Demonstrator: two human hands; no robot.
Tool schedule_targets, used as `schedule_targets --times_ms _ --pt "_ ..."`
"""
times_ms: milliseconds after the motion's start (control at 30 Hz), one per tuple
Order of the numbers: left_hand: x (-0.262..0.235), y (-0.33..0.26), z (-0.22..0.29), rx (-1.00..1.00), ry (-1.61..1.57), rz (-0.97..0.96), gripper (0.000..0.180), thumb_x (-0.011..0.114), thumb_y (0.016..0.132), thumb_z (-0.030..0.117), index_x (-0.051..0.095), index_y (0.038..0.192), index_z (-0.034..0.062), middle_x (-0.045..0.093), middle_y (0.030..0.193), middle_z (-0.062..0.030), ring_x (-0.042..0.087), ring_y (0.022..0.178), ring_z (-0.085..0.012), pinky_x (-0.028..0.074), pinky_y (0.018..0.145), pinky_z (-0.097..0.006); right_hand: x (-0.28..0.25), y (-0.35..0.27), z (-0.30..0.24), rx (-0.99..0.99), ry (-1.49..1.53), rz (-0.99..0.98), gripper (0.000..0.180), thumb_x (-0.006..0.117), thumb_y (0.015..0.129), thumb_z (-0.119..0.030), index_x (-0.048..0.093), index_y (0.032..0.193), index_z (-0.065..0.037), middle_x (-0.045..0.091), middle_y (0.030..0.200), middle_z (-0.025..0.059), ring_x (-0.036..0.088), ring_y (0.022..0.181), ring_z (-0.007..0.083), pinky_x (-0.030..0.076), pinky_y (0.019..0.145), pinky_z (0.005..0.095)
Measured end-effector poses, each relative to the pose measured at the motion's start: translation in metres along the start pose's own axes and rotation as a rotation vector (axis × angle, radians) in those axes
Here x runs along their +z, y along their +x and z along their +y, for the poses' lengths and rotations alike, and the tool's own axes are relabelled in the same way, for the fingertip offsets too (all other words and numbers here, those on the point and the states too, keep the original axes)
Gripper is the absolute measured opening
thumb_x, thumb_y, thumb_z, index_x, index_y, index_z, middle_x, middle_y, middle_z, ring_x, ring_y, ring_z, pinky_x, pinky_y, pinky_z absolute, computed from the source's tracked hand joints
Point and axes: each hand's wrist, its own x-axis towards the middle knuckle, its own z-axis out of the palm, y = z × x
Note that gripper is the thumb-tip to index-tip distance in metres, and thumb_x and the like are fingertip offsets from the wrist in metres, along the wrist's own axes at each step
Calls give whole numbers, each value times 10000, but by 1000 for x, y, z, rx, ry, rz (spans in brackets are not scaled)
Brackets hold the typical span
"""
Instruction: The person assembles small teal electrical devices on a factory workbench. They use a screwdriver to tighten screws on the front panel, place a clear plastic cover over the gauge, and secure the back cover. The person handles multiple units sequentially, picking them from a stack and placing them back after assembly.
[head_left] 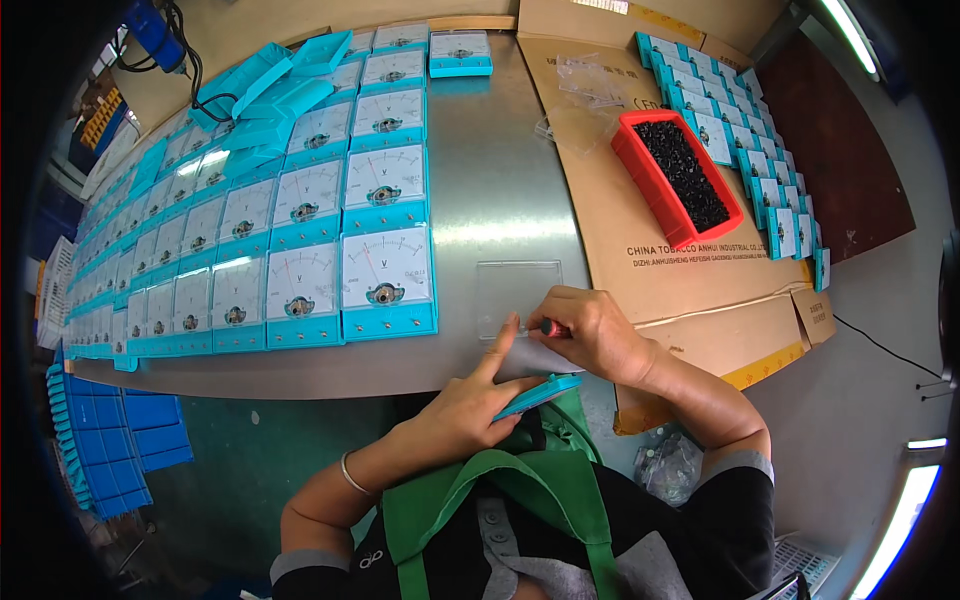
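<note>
My left hand grips a teal meter housing at the table's front edge, tilted so that mostly its side shows. The index finger of that hand points up and away from the housing. Closed in my right hand is a small tool with a red and black handle, perhaps a screwdriver; its tip cannot be made out. Just beyond both hands a clear plastic cover lies on the metal tabletop.
Rows of teal voltmeters fill the table's left side, with loose teal housings piled on some. At the right, cardboard carries a red bin of small black parts, clear covers and more meters. Blue crates stand at lower left.
</note>
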Motion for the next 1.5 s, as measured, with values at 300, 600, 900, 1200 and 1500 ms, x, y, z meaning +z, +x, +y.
schedule_targets --times_ms 300,600,900,1200,1500 --pt "-4 -1 -5 40 -26 -15 456 603 799 91 563 1249 157 -9 1496 -314 630 846 -450 522 819 -436 12 -6 -1 -172 -204 39 127 688 732 -46 619 835 -20 570 788 101 604 648 279 487 559 365" --pt "-5 0 -11 68 -37 -35 414 628 796 104 587 1207 129 13 1503 -302 603 917 -454 516 827 -431 -17 61 0 263 -113 -510 258 769 639 -218 627 785 -60 646 734 83 642 734 269 470 620 370" --pt "-8 -1 -9 8 -149 -43 420 642 810 151 587 1217 64 12 1534 -249 341 1316 -434 377 1030 -410 -30 44 -18 90 103 -145 301 717 772 -171 566 995 -37 544 624 27 528 576 153 415 529 296" --pt "-6 -1 -4 62 14 5 461 622 808 142 554 1258 68 22 1537 -232 407 1276 -415 407 1008 -404 6 20 -23 -97 1077 442 123 441 909 19 531 993 19 452 617 -20 360 493 34 299 445 215" --pt "-4 -1 -5 67 42 13 451 637 809 151 562 1245 62 32 1538 -228 359 1316 -402 384 1028 -404 7 16 -13 -189 1204 369 133 439 869 47 545 947 29 460 622 -17 358 502 30 290 453 216"
